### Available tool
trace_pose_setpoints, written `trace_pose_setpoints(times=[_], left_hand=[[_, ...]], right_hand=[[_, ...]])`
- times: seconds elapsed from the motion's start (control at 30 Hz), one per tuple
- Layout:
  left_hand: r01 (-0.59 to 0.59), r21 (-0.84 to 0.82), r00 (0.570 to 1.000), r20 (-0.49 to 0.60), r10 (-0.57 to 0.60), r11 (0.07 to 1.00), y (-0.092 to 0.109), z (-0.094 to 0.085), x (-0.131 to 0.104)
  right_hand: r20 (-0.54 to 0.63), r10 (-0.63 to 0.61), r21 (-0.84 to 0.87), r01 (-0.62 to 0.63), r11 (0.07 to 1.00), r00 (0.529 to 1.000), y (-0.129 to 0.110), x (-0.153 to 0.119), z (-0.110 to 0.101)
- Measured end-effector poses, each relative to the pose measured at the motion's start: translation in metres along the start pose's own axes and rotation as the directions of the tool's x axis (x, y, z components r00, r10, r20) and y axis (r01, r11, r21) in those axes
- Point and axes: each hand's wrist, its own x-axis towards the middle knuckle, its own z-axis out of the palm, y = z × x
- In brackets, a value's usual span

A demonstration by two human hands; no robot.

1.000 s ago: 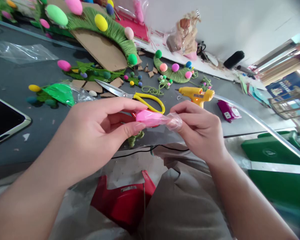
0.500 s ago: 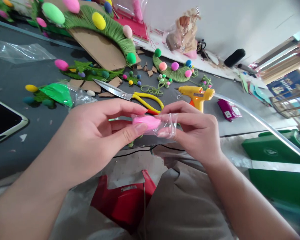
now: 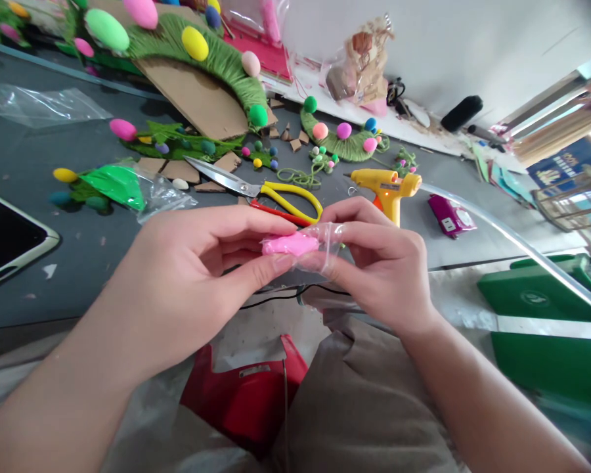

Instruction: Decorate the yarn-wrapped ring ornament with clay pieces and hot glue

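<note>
A small clear plastic bag (image 3: 329,240) with a soft pink lump (image 3: 290,244) inside is held between both hands above the table's near edge. My left hand (image 3: 197,276) pinches the pink end between thumb and fingers. My right hand (image 3: 384,263) grips the bag's other end. Just beyond them lie scissors (image 3: 285,203) with yellow and red handles, and a yellow glue gun (image 3: 387,184) is past my right fingers. A green material in a clear bag (image 3: 113,187) rests beyond my left hand.
A green yarn wreath (image 3: 172,36) with coloured eggs lies on cardboard at the back left, a smaller curved one (image 3: 342,144) behind the scissors. A phone (image 3: 12,243) is at the left edge, a purple device (image 3: 450,215) at the right. Green bins (image 3: 536,295) stand below.
The pink lump has shifted slightly in the bag, and my left thumb now sits at its lower edge. My right hand has moved a little left. Both hands keep hold of the bag.
</note>
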Motion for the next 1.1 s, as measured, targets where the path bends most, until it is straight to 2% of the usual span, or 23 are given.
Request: trace_pose_setpoints(times=[0.2,0.3,0.47,0.67,0.8,0.93,1.0,1.1], left_hand=[[-0.099,0.238,0.990,-0.073,0.120,0.966,0.000,0.002,-0.005],[-0.127,0.218,0.987,-0.069,0.145,0.968,-0.001,0.001,-0.005],[-0.106,0.152,0.989,-0.088,0.120,0.983,-0.003,0.001,-0.001],[0.017,0.089,0.996,-0.090,-0.009,0.996,0.002,0.001,-0.001],[0.018,0.103,0.991,-0.133,-0.004,0.995,0.002,0.001,-0.001],[0.019,0.130,0.995,-0.102,-0.005,0.991,0.001,0.001,-0.002],[0.013,0.132,0.996,-0.087,-0.002,0.991,0.001,0.001,-0.003],[0.005,0.144,0.997,-0.076,0.006,0.990,0.002,0.002,-0.003]], right_hand=[[-0.019,0.026,-0.009,-0.026,1.000,0.999,-0.002,0.000,0.005],[-0.060,0.025,-0.009,-0.025,1.000,0.998,-0.005,-0.001,0.006],[-0.076,-0.016,-0.059,0.012,0.998,0.997,-0.006,0.000,0.002],[-0.080,0.037,-0.060,-0.042,0.997,0.996,-0.005,0.002,-0.004],[-0.007,0.079,-0.058,-0.079,0.995,0.997,-0.004,0.002,-0.009],[0.096,0.061,-0.045,-0.057,0.997,0.994,-0.003,0.002,-0.011],[0.067,0.049,-0.044,-0.046,0.998,0.997,-0.004,0.001,-0.009],[-0.038,0.055,-0.119,-0.060,0.991,0.998,-0.006,0.000,-0.005]])
